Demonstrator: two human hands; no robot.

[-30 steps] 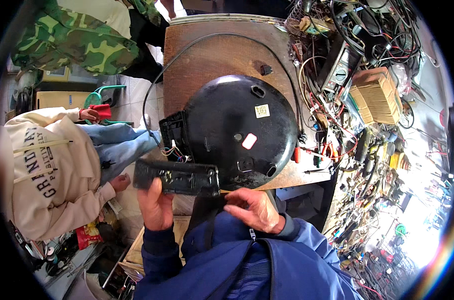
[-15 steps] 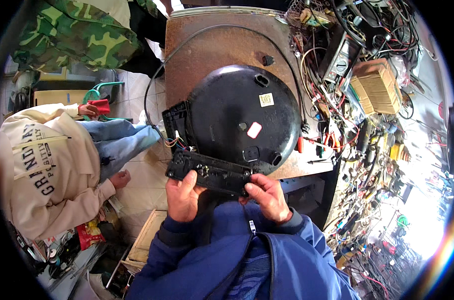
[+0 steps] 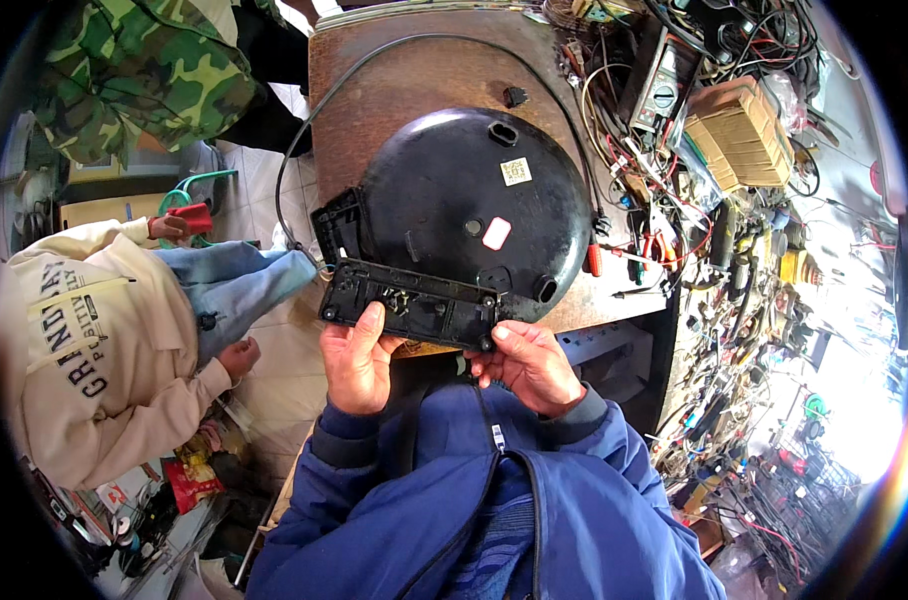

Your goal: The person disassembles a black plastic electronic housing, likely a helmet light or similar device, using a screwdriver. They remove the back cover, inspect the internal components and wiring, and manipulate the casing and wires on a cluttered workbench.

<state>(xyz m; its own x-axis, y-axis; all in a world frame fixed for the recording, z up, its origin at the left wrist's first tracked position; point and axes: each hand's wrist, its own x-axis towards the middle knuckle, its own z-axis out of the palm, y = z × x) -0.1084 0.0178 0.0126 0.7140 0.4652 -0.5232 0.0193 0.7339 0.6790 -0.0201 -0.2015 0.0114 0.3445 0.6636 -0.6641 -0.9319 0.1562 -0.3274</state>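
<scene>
A long black plastic panel (image 3: 429,303) with a small board and thin wires inside is held slightly tilted over the table's near edge. My left hand (image 3: 357,368) is closed on its left part, thumb on top and fingers beneath. At its right end, my right hand (image 3: 534,366) pinches the corner between thumb and fingers. Just beyond lies a round black appliance base (image 3: 434,185), underside up, with oval feet and two stickers. An open rectangular housing (image 3: 340,226) juts from its left side. A black power cord (image 3: 369,58) loops around the base.
The brown worktable (image 3: 414,80) carries a small black part (image 3: 515,96). On the right are a red screwdriver (image 3: 594,260), red-handled pliers (image 3: 664,248), a multimeter (image 3: 664,90), a cardboard box (image 3: 739,135) and tangled wires. A person in a cream hoodie (image 3: 104,350) sits left; another wears camouflage (image 3: 144,75).
The panel, still in both hands, has tipped a little and now hides most of the coloured wires near the housing. The whole view has shifted slightly.
</scene>
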